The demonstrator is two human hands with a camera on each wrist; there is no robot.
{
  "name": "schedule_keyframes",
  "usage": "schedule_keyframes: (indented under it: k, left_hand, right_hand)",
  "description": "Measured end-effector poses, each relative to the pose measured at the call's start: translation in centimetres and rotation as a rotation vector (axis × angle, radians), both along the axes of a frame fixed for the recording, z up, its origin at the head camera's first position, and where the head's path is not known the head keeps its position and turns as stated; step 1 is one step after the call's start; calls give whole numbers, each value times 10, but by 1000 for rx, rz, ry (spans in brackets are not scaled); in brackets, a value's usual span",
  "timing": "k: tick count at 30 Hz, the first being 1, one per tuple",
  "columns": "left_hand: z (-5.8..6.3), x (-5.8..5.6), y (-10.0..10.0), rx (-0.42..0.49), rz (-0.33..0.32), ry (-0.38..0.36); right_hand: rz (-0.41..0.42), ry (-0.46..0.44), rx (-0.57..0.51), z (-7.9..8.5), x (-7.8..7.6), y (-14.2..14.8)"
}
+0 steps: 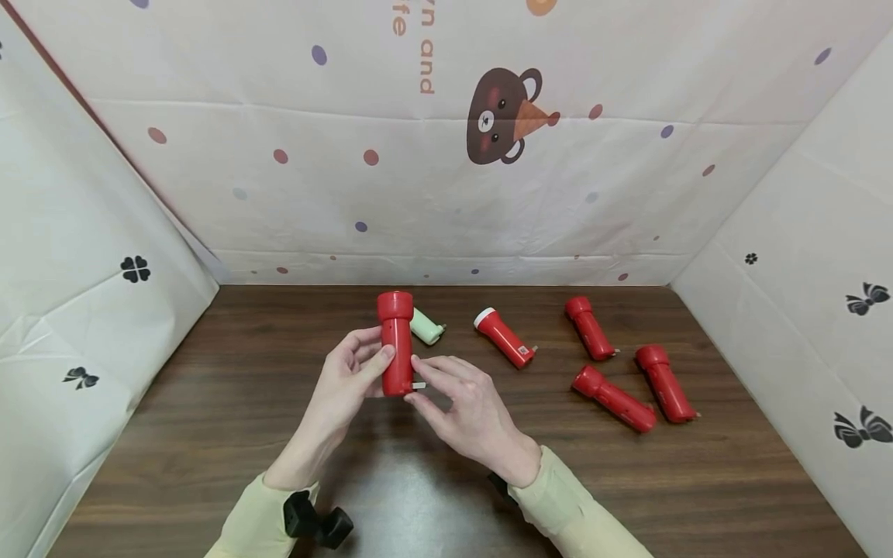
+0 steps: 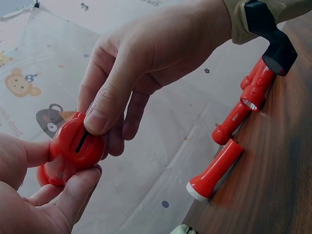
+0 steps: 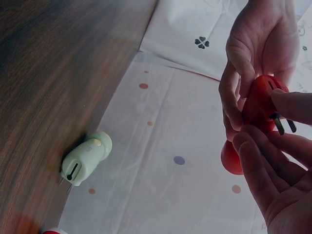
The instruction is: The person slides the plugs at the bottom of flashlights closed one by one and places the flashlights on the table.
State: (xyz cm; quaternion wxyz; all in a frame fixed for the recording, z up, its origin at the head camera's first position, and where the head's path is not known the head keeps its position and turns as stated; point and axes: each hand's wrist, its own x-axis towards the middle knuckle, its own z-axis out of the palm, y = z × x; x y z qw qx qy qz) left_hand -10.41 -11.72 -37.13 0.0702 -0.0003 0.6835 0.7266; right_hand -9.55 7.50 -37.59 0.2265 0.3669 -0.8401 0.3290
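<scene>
Head cam first: the left hand [image 1: 356, 366] is a bit left of centre in my frame, fingers wrapped round a red flashlight [image 1: 397, 341] that it's holding upright, fat end up. The right hand [image 1: 470, 403] reaches in from the right, thumb and index finger in a narrow pinch at the bottom end, right by a metal plug [image 1: 418, 385] poking out sideways. Partly hidden behind that, a green flashlight [image 1: 427, 327] lies on the wooden tabletop [image 1: 230, 434]. Further right I've got a white-rimmed flashlight [image 1: 505, 339], then three plain red flashlights [image 1: 614, 397] right of that.

On my left wrist cam, the held flashlight is lower left, showing me a dark slot [image 2: 82, 142] in its end. The right thumb rests beside it, left fingers gripping from the frame's left edge. The white-rimmed one is lower right of centre.

Right wrist cam: held flashlight over on the right side, two prongs sticking out, fingers of both hands around it. Green one's lower left.
</scene>
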Motion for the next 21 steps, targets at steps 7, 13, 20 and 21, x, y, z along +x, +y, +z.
schedule_keyframes:
  k: [7,13,20,21]
  left_hand:
    - [1,0,0,-3,-1,-2]
    - [2,1,0,3,4,-7]
    - [2,1,1,-6,15,-5]
    - [2,1,1,-7,16,-4]
  right_hand:
    - [-10,15,-6,0,1,0]
    - [-17,24,-11,-1,1,-2]
    - [-31,16,-17,-1,2,-3]
    - [-30,18,-18,-1,2,-3]
